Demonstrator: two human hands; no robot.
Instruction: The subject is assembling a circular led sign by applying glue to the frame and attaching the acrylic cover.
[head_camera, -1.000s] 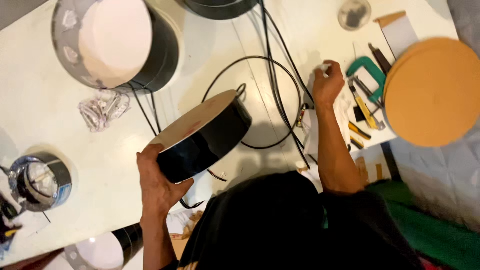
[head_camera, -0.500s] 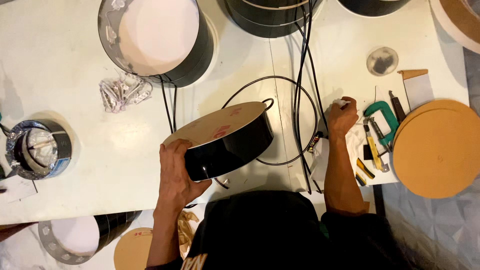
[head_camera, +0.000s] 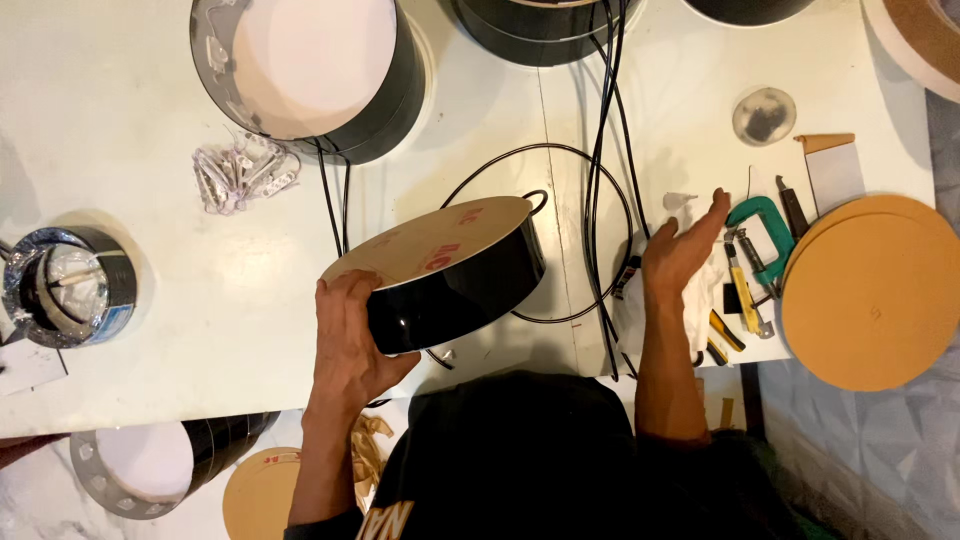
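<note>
My left hand (head_camera: 350, 335) grips a shallow black round drum (head_camera: 455, 280) with a tan disc face, holding it tilted just above the white table (head_camera: 130, 250). A thin black cable (head_camera: 600, 150) loops on the table behind the drum. My right hand (head_camera: 680, 250) hovers open, palm turned inward, to the right of the drum and holds nothing. It is just left of a green clamp (head_camera: 755, 220) and a yellow-handled cutter (head_camera: 742, 295).
A large black drum with a white face (head_camera: 315, 70) stands at the back left, with a heap of clear clips (head_camera: 240, 170) beside it. A foil-wrapped round holder (head_camera: 65, 285) sits far left. Tan discs (head_camera: 870, 290) lie at the right edge.
My right hand has lifted off the table near the tools and turned open toward the drum. My left hand still holds the drum, now tilted a little flatter.
</note>
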